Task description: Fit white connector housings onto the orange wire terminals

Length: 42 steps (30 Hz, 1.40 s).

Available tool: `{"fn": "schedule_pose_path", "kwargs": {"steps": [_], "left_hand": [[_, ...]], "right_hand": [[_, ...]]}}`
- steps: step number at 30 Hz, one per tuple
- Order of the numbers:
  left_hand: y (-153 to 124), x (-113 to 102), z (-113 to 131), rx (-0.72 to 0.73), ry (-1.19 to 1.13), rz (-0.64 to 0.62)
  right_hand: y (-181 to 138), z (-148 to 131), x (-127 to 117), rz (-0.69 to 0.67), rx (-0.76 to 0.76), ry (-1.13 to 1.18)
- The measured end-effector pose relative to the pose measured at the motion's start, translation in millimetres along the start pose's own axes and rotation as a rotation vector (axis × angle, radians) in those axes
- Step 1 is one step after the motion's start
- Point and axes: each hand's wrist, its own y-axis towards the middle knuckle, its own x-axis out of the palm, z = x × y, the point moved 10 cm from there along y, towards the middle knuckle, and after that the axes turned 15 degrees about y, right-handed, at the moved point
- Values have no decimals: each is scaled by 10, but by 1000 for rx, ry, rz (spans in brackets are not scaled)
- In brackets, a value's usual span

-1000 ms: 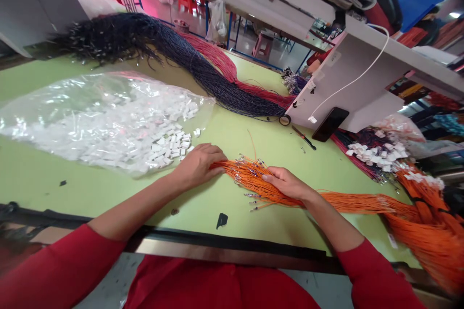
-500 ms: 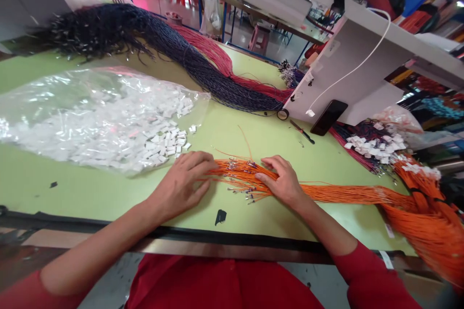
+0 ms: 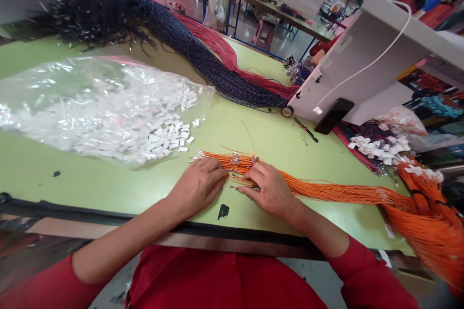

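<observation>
A long bundle of orange wires point(image 3: 322, 191) with metal terminals at its ends lies across the green table. My left hand point(image 3: 201, 184) is at the bundle's left end, fingers curled together over the near wires; its thumb is hidden. My right hand point(image 3: 270, 188) is closed around the near wires a little to the right, thumb and fingers almost meeting. Some terminals show between the two hands. Beyond my left hand lies a clear plastic bag point(image 3: 83, 120) with small white connector housings point(image 3: 170, 137) spilling from its mouth.
Dark blue wires point(image 3: 203, 53) and red wires point(image 3: 224, 53) lie along the back. A phone point(image 3: 334, 116) leans on a grey panel, near a cutter point(image 3: 306, 130) and a tape roll point(image 3: 287, 111). More orange wires point(image 3: 431, 227) hang over the right edge. A black scrap point(image 3: 224, 211) lies in front.
My left hand has moved slightly right and nearer, uncovering the terminals at the bundle's left end. My right hand has moved left, and its fingers have closed on the near wires.
</observation>
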Motion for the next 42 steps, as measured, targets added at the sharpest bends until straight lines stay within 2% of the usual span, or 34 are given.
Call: {"fn": "schedule_pose_path", "kwargs": {"steps": [6, 10, 16, 25, 33, 37, 39, 42], "left_hand": [[73, 65, -54, -26, 52, -7], [93, 33, -17, -15, 61, -5], [21, -2, 63, 29, -58, -68], [-73, 49, 88, 25, -106, -104], [-95, 81, 201, 55, 64, -121], [-106, 58, 213, 24, 86, -107], [-104, 53, 227, 22, 98, -108], [-96, 64, 250, 33, 148, -119]], "right_hand": [[-52, 19, 53, -32, 13, -115], [-69, 6, 78, -37, -2, -73], [-93, 22, 88, -58, 30, -48], [-71, -32, 117, -90, -3, 38], [-54, -61, 73, -91, 1, 92], [-10, -64, -9, -8, 18, 165], [34, -63, -11, 1, 28, 114], [110, -101, 108, -104, 8, -77]]}}
